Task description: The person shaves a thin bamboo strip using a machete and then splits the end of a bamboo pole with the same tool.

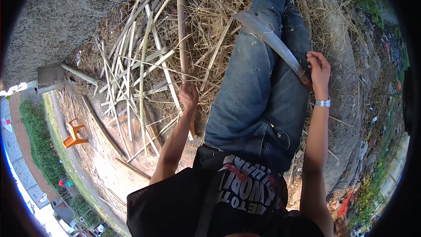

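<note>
My left hand (188,95) is closed around the lower part of a long bamboo pole (181,30), which lies lengthwise on the ground left of my legs. A long curved blade (274,41) with a dark handle (305,79) rests across my jeans (245,79), its hooked tip toward the upper left. Beside that handle my right hand (320,71) is raised with fingers curled together, not gripping it. Whatever is between these fingertips, if anything, is too small to make out. Split bamboo strips (142,70) lie crisscrossed left of my left hand.
Straw and shavings (210,17) cover the ground around my legs. A rough stone block (66,17) stands at upper left and a grey rock surface (344,101) at right. More poles (103,125) lie at left, near a small orange plastic stool (75,134).
</note>
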`<state>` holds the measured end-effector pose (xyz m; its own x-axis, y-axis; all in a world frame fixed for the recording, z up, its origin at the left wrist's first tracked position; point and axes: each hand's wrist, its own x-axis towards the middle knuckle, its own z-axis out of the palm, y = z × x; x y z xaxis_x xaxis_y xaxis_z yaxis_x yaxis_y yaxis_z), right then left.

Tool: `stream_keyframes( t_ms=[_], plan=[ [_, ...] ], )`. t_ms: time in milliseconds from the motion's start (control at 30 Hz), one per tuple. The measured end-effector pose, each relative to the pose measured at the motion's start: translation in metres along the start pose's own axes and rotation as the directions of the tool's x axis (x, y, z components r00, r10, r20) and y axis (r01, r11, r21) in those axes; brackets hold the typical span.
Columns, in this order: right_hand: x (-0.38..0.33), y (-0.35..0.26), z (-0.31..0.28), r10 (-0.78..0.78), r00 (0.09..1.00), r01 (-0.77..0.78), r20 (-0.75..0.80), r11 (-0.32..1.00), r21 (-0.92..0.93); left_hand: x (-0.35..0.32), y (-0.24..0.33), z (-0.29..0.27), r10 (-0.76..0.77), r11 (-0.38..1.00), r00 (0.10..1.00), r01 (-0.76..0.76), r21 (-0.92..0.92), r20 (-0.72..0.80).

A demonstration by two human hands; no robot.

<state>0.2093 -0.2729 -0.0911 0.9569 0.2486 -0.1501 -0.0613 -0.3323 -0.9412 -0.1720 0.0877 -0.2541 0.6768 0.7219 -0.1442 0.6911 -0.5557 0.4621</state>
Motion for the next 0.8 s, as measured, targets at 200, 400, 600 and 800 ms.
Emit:
stream_keyframes(
  t_ms=[200, 400, 600, 800],
  plan=[
    [-0.002, 0.001, -0.001, 0.000, 1.000, 0.000, 0.000, 1.000, -0.014, 0.074, 0.010, -0.013, -0.649, 0.721, 0.723, 0.488, -0.492, -0.235],
    [-0.002, 0.002, -0.001, 0.001, 1.000, -0.001, -0.003, 1.000, -0.003, 0.105, -0.010, -0.022, -0.707, 0.399, 0.704, 0.471, -0.787, 0.063],
    [0.004, 0.013, -0.008, 0.001, 1.000, -0.001, 0.001, 1.000, -0.012, 0.065, 0.007, -0.046, -0.271, -0.313, 0.963, -0.076, -0.947, 0.013],
    [0.005, 0.013, -0.006, -0.010, 1.000, 0.011, 0.024, 0.998, -0.055, 0.031, 0.006, -0.102, -0.173, -0.740, 0.935, -0.331, -0.586, -0.310]
  ],
)
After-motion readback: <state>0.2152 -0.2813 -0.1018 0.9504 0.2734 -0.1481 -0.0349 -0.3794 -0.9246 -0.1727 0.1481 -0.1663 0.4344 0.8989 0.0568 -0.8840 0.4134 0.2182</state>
